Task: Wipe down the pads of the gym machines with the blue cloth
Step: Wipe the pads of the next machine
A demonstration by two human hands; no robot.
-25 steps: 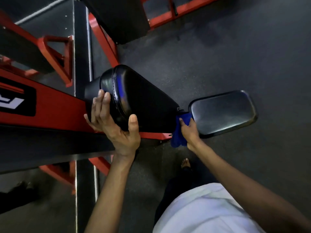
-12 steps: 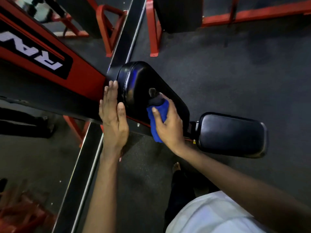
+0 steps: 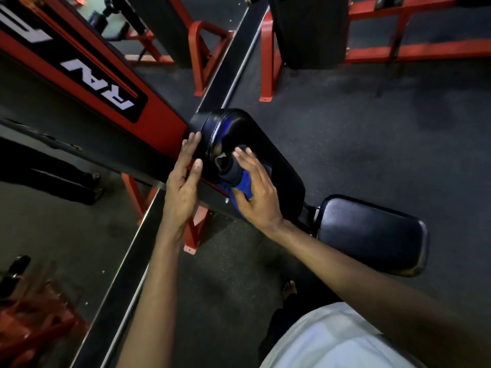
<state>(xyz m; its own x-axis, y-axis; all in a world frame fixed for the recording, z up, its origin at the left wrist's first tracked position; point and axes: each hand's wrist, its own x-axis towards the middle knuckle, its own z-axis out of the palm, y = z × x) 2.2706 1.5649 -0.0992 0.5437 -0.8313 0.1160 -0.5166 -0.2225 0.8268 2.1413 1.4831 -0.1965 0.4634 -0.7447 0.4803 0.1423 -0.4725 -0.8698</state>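
Note:
A black back pad of a red gym machine slopes across the middle. My right hand lies on its face and presses the bunched blue cloth against it, fingers spread over the cloth and thumb at its lower edge. My left hand rests flat against the pad's left side edge with straight fingers. A black seat pad sits lower right, joined to the back pad by a bracket.
The machine's red beam with white lettering runs from upper left. A mirror edge crosses the floor on the left. Red frames and a black weight stack stand behind. Dark rubber floor surrounds it. My bare foot is below.
My right hand brought the cloth from the gap beside the seat pad up onto the back pad and is sliding it toward the top. My left hand released its grip and lies flat.

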